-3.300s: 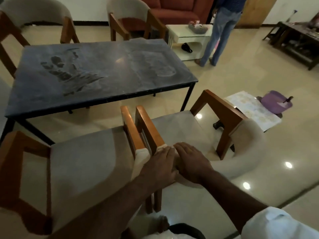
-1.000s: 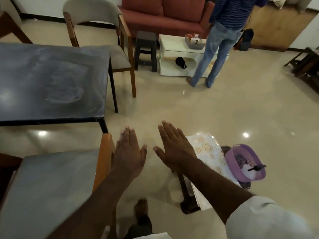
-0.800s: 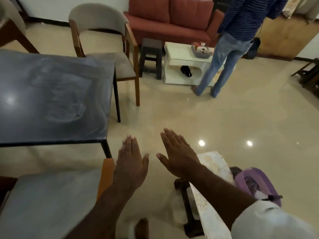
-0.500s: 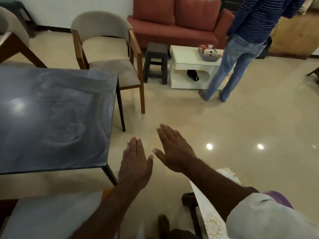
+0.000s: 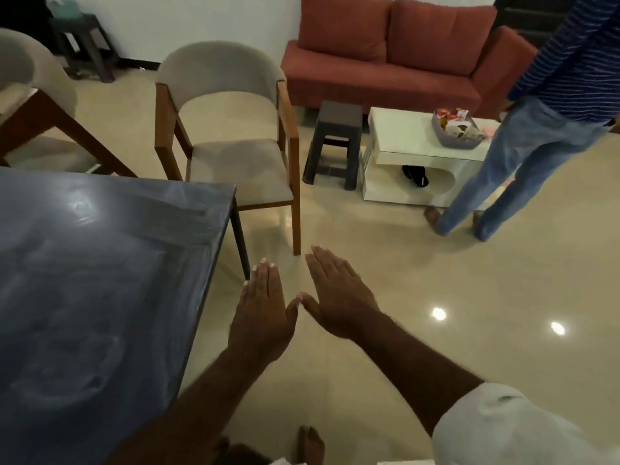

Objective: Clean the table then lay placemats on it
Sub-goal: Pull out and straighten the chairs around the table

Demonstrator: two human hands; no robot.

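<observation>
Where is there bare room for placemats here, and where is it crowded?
The dark tabletop shows bare, only dust smears, from its far edge by the chair to its right edge near the left hand. The right hand hovers beside it over open floor. Crowded: the white side table, holding a basket, between stool and person.

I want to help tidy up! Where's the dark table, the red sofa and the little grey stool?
dark table (image 5: 100, 263): head view, on its smeared top.
red sofa (image 5: 379, 78): head view, on the seat cushion.
grey stool (image 5: 340, 113): head view, on its flat top.
</observation>
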